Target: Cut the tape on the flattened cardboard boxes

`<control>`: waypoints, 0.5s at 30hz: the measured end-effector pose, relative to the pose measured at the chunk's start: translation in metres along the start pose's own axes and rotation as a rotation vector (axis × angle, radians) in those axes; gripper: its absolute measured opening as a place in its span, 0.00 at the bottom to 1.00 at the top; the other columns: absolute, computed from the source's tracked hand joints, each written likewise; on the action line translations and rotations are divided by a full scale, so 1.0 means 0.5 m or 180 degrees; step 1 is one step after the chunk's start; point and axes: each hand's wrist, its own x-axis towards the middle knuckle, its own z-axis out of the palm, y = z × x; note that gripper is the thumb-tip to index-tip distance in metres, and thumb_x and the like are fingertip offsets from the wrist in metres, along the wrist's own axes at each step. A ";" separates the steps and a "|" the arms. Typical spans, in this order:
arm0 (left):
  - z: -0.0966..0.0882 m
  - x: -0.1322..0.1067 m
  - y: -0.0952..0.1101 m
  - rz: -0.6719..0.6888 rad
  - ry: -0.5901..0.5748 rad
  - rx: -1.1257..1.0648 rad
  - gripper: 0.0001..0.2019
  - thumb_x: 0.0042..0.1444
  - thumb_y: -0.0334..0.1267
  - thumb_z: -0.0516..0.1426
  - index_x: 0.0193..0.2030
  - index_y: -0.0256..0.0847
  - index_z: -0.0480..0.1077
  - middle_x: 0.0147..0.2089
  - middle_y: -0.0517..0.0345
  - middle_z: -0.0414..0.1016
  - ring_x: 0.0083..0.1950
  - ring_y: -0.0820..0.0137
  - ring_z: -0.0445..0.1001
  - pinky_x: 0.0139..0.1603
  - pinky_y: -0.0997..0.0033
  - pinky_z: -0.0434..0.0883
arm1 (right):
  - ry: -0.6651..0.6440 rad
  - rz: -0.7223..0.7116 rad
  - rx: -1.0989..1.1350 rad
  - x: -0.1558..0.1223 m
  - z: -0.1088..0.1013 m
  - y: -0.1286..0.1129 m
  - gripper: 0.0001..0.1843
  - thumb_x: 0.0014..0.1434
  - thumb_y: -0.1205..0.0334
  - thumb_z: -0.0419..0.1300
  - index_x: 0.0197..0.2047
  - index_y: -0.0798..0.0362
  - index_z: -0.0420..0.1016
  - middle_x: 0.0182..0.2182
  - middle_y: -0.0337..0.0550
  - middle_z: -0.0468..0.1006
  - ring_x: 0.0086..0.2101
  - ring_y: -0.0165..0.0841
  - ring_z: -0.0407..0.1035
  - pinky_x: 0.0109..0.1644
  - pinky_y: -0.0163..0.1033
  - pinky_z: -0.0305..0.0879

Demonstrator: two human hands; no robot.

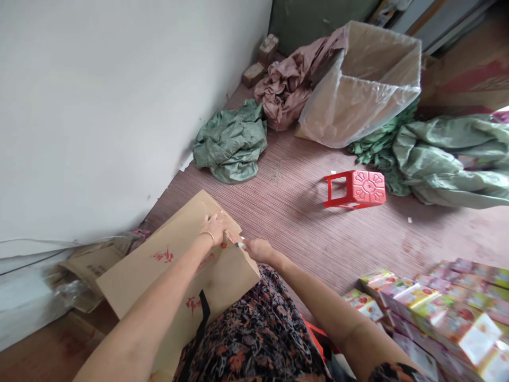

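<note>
A flattened brown cardboard carton (143,276) with red printed characters lies slanted across my lap, reaching toward the wall. My left hand (214,227), a thin bracelet at its wrist, grips the carton near its far right edge, fingers bent over the board. Just to the right, my right hand (257,250) is closed around a small slim tool (240,244) whose light tip points at the carton's edge. Its kind is too small to tell, as most of it is hidden in the hand. A black strap (204,310) lies over the carton's near part.
A red plastic stool (368,188) stands ahead on the striped floor. Behind it is a plastic-lined box (358,101). Green sacks (233,140) and a pinkish sack (284,95) lie crumpled nearby. Stacked colourful packets (433,307) are at right; a white wall (99,106) borders the left.
</note>
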 end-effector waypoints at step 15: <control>0.000 -0.025 -0.008 -0.0139 0.0048 -0.0303 0.14 0.52 0.25 0.54 0.38 0.44 0.78 0.52 0.50 0.76 0.59 0.55 0.62 0.53 0.51 0.60 | -0.0196 -0.0048 -0.0202 -0.016 0.000 0.009 0.20 0.72 0.54 0.43 0.57 0.52 0.68 0.47 0.53 0.80 0.47 0.44 0.75 0.44 0.42 0.68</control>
